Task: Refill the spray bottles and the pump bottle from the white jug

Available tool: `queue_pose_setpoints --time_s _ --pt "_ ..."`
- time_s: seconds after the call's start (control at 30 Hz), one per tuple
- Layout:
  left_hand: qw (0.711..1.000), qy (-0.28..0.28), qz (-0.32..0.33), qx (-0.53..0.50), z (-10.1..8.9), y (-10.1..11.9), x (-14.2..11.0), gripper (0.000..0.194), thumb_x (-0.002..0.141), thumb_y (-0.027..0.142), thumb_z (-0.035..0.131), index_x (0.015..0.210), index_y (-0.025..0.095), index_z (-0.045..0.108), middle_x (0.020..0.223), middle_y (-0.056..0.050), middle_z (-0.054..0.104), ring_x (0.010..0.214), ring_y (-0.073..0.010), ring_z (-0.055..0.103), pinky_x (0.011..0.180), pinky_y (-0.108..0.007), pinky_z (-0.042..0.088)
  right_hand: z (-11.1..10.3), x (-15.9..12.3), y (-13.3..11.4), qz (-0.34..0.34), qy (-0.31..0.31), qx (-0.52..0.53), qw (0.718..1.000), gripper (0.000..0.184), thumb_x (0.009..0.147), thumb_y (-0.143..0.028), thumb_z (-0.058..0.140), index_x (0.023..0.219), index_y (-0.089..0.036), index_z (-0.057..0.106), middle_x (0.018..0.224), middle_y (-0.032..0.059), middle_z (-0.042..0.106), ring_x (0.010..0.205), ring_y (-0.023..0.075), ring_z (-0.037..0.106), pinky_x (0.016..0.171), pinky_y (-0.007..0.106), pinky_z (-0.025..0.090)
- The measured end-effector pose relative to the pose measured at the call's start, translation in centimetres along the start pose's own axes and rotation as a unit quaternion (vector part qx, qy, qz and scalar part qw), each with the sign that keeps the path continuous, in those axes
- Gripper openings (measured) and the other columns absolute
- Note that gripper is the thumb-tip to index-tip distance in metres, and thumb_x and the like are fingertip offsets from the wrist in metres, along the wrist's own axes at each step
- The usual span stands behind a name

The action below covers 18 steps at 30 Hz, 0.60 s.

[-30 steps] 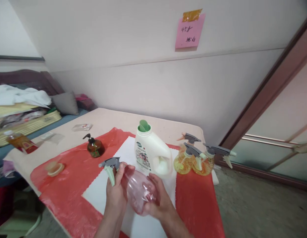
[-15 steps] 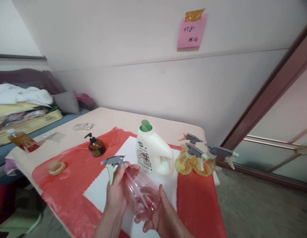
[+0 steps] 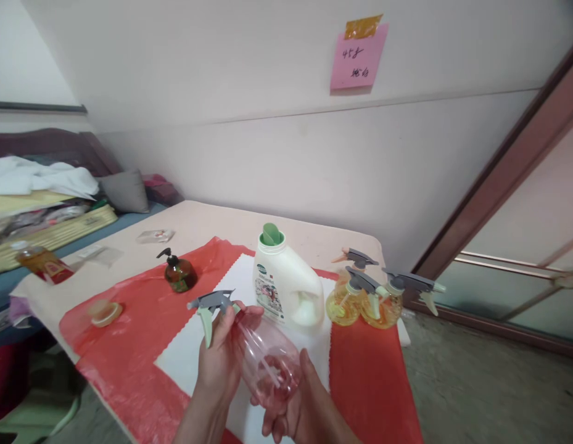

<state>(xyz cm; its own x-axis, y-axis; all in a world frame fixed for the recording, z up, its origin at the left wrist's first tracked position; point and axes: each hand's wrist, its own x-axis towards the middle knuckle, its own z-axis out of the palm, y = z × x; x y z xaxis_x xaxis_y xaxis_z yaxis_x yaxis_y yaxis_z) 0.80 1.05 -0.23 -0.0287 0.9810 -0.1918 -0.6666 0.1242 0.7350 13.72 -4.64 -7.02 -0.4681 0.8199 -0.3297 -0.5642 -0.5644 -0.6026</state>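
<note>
I hold an empty clear pink spray bottle tilted over the white cloth. My left hand grips its neck just under the grey and green trigger head. My right hand cups the round body from below, thumb up against its side. Behind it a white detergent jug with a green cap stands upright.
Three spray bottles of yellow liquid stand at the table's right rear. A small brown pump bottle and a shallow lid lie on the red plastic sheet. A bed with piled cloth is at left, a door frame at right.
My right hand has slid lower under the bottle's body, and the bottle has tipped a little more upright. My left hand stays on the neck.
</note>
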Motion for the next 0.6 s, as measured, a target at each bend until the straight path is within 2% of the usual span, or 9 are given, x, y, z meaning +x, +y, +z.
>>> queue_pose_setpoints --time_s 0.07,0.1,0.17,0.23,0.27,0.33,0.4,0.47,0.6 --pt "0.999 0.035 0.016 -0.001 -0.1 -0.3 0.2 0.026 0.076 0.04 0.071 0.086 0.017 0.065 0.081 -0.008 0.073 0.085 -0.022 0.069 0.085 -0.036 0.049 -0.1 0.3 0.0 -0.021 0.058 -0.041 0.997 0.095 0.06 -0.093 0.036 0.123 -0.021 0.041 0.106 0.014 0.063 0.061 0.0209 0.066 0.043 0.029 0.045" --pt "0.998 0.053 0.026 0.0 -0.2 -0.4 0.3 0.026 0.076 0.039 0.072 0.087 0.017 0.065 0.079 -0.007 0.072 0.083 -0.021 0.069 0.085 -0.035 0.049 -0.2 0.4 0.0 -0.042 0.091 -0.063 0.993 0.098 0.055 -0.088 0.051 0.128 -0.024 0.037 0.118 0.015 0.058 0.066 0.0206 0.066 0.046 0.031 0.047" --pt "0.996 0.077 0.042 0.006 -0.2 -0.4 0.5 0.026 0.075 0.039 0.073 0.087 0.018 0.064 0.079 -0.007 0.073 0.082 -0.02 0.068 0.084 -0.034 0.049 -0.4 0.6 0.2 -0.113 0.137 -0.102 0.979 0.109 0.043 -0.065 0.08 0.134 -0.031 0.03 0.136 0.013 0.046 0.079 0.0191 0.065 0.057 0.032 0.051" --pt "0.996 0.072 0.043 0.011 -0.1 -0.3 0.5 0.027 0.074 0.039 0.074 0.086 0.018 0.064 0.081 -0.007 0.073 0.085 -0.0209 0.068 0.085 -0.035 0.048 -0.5 0.6 0.5 -0.17 0.138 -0.119 0.969 0.117 0.034 -0.04 0.089 0.134 -0.034 0.028 0.135 0.0093 0.047 0.084 0.0176 0.065 0.065 0.03 0.051" --pt "0.998 0.057 0.035 0.015 -0.1 -0.2 0.5 0.027 0.073 0.039 0.074 0.085 0.017 0.064 0.083 -0.008 0.073 0.087 -0.0219 0.068 0.086 -0.036 0.048 -0.6 0.6 0.6 -0.177 0.127 -0.119 0.969 0.114 0.034 -0.037 0.089 0.132 -0.032 0.03 0.128 0.0088 0.053 0.079 0.0172 0.065 0.063 0.03 0.051" --pt "0.999 0.015 0.025 0.026 0.1 0.1 0.2 0.027 0.072 0.037 0.075 0.085 0.016 0.065 0.086 -0.009 0.072 0.091 -0.0244 0.067 0.089 -0.038 0.047 -0.9 0.6 0.7 -0.146 0.089 -0.103 0.98 0.101 0.042 -0.048 0.085 0.126 -0.025 0.034 0.106 0.0083 0.063 0.057 0.0164 0.064 0.049 0.03 0.047" --pt "0.999 -0.013 0.028 0.04 0.1 0.3 -0.1 0.027 0.072 0.036 0.075 0.085 0.015 0.065 0.088 -0.01 0.073 0.092 -0.0259 0.067 0.089 -0.039 0.046 -1.1 0.5 0.8 -0.097 0.05 -0.078 0.991 0.091 0.049 -0.063 0.076 0.121 -0.021 0.036 0.09 0.0068 0.066 0.041 0.0152 0.057 0.038 0.027 0.039" --pt "0.998 -0.017 0.034 0.05 0.1 0.4 -0.2 0.026 0.073 0.036 0.073 0.086 0.016 0.065 0.087 -0.01 0.073 0.092 -0.026 0.067 0.088 -0.038 0.046 -1.2 0.6 0.9 -0.086 0.029 -0.066 0.994 0.085 0.055 -0.069 0.068 0.118 -0.021 0.038 0.09 0.0072 0.067 0.04 0.0138 0.057 0.037 0.026 0.037" --pt "0.997 0.008 0.043 0.06 -0.2 0.3 0.0 0.026 0.074 0.038 0.072 0.086 0.017 0.063 0.087 -0.009 0.073 0.091 -0.0251 0.067 0.087 -0.037 0.046 -1.2 0.9 0.7 -0.079 0.013 -0.08 0.994 0.088 0.053 -0.072 0.069 0.119 -0.021 0.041 0.089 0.0065 0.067 0.05 0.0166 0.062 0.043 0.028 0.042"
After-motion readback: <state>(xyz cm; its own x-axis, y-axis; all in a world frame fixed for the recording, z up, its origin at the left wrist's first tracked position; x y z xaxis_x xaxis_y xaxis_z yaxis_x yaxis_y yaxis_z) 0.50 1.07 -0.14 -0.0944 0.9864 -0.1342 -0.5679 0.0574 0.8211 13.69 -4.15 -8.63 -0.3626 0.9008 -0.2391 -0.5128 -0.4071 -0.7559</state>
